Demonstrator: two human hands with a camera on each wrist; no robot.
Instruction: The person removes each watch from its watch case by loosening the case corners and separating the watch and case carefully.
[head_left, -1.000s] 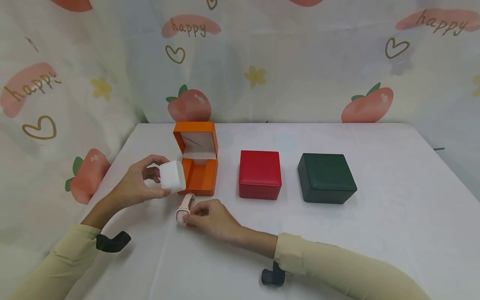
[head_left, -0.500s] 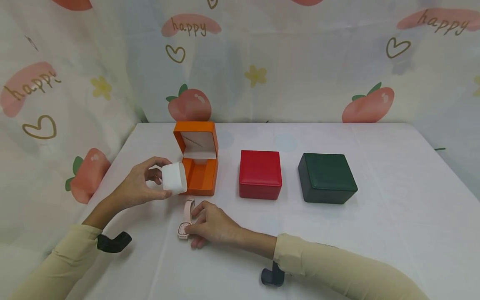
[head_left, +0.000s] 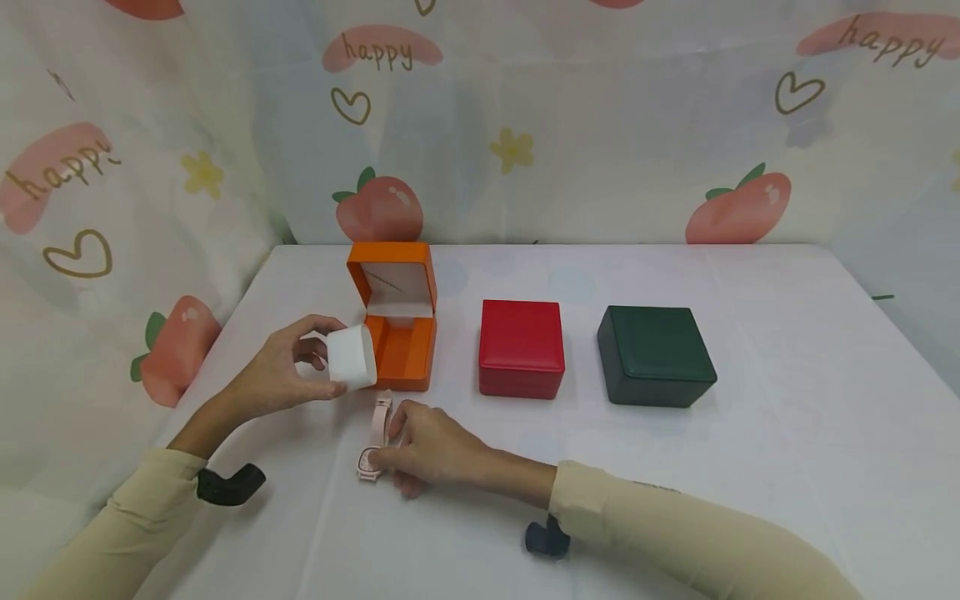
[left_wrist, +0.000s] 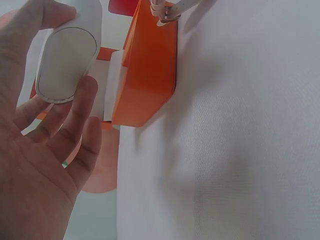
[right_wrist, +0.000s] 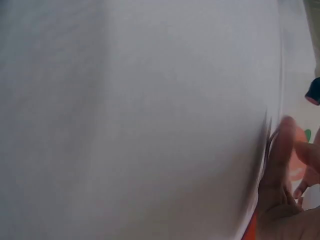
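My left hand (head_left: 277,371) grips a white watch cushion (head_left: 351,357) by its sides, raised in front of the open orange watch box (head_left: 431,346). The left wrist view shows the cushion's oval end (left_wrist: 67,65) between thumb and fingers. A pale pink wristwatch (head_left: 381,421) lies stretched out before the box, its strap pointing toward it and its square face nearer me. My right hand (head_left: 438,446) pinches the watch at its case, thumb over the face, other fingers bent along its right side. In the right wrist view the right hand (right_wrist: 280,195) shows at the edge, the watch mostly hidden.
A closed red box (head_left: 521,346) stands right of the orange one, and a closed dark green box (head_left: 658,354) farther right. All rest on a white-covered table (head_left: 787,467). A printed curtain (head_left: 600,108) hangs behind and at the left.
My right hand has drawn the watch toward me, and its strap has gone from bent up to laid out. My left hand with the cushion has shifted slightly right and toward me.
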